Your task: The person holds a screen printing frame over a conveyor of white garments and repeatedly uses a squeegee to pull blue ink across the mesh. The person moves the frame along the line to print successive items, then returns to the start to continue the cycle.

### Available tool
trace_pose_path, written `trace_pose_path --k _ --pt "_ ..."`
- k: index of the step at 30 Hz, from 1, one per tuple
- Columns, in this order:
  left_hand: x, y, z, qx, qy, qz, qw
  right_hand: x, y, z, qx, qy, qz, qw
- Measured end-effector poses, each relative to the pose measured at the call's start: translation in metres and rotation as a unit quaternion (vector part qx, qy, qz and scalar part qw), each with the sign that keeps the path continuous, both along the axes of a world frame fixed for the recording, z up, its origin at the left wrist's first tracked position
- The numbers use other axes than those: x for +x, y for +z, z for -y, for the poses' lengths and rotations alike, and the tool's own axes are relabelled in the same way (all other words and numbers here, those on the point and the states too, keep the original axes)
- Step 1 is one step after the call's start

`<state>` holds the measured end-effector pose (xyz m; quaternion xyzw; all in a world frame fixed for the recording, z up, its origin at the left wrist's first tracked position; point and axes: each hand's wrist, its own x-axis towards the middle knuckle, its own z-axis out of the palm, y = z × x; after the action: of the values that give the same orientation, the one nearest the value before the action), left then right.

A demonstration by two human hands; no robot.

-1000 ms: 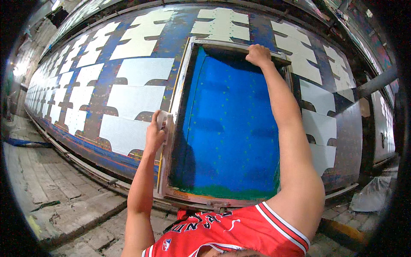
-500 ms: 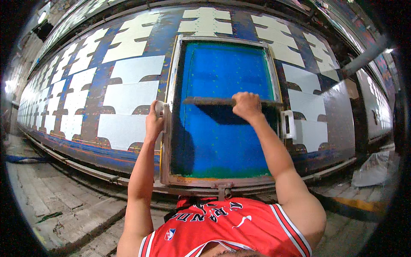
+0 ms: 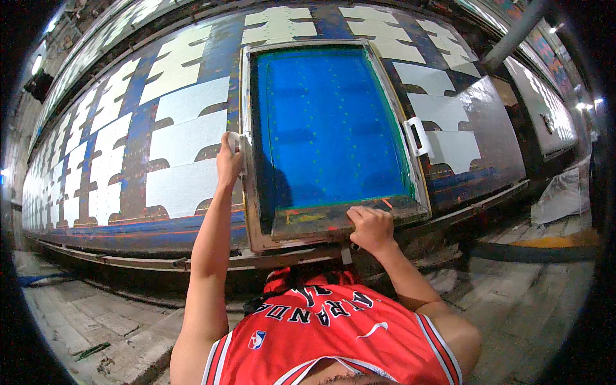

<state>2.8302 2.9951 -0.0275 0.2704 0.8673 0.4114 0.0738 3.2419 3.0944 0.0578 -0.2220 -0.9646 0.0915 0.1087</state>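
Note:
A screen printing frame (image 3: 246, 83) with blue mesh (image 3: 327, 122) lies across the long table in front of me. My left hand (image 3: 229, 160) is closed around the white handle (image 3: 234, 142) on the frame's left side. At the frame's near end, my right hand (image 3: 372, 229) grips the upper edge of a wide squeegee (image 3: 314, 219), whose dark blade face carries orange and yellow smears. The squeegee lies nearly the full width of the mesh and tilts toward me. A second white handle (image 3: 418, 136) on the frame's right side is free of any hand.
White cut fabric pieces (image 3: 186, 138) lie in rows on the paint-stained table (image 3: 218, 64), left, right and beyond the frame. A metal rail (image 3: 147, 260) runs along its near edge. Clear plastic sheeting (image 3: 561, 196) hangs at the right, near a slanted pole (image 3: 516, 32).
My right hand has drawn the squeegee from the middle of the mesh to the near end. My left hand stays on its handle. The view has shifted and tilted slightly.

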Motion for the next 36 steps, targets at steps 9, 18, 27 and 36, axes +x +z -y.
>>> trace_pose_path --k 9,18,27,36 --pt "0.0 -0.001 -0.003 -0.001 0.009 -0.003 1.0 0.028 0.006 0.014 0.0 0.078 0.026 0.997" --pt "-0.006 -0.006 -0.004 -0.02 0.024 0.041 0.999 0.07 0.053 -0.082 -0.3 0.171 -0.019 0.938" --pt "-0.009 -0.011 -0.002 0.027 0.045 0.09 0.995 0.098 -0.021 -0.275 -0.208 -0.229 -0.194 0.931" --pt "-0.002 0.0 -0.003 0.036 0.041 0.081 0.995 0.085 -0.076 -0.321 -0.332 -0.24 -0.124 0.904"
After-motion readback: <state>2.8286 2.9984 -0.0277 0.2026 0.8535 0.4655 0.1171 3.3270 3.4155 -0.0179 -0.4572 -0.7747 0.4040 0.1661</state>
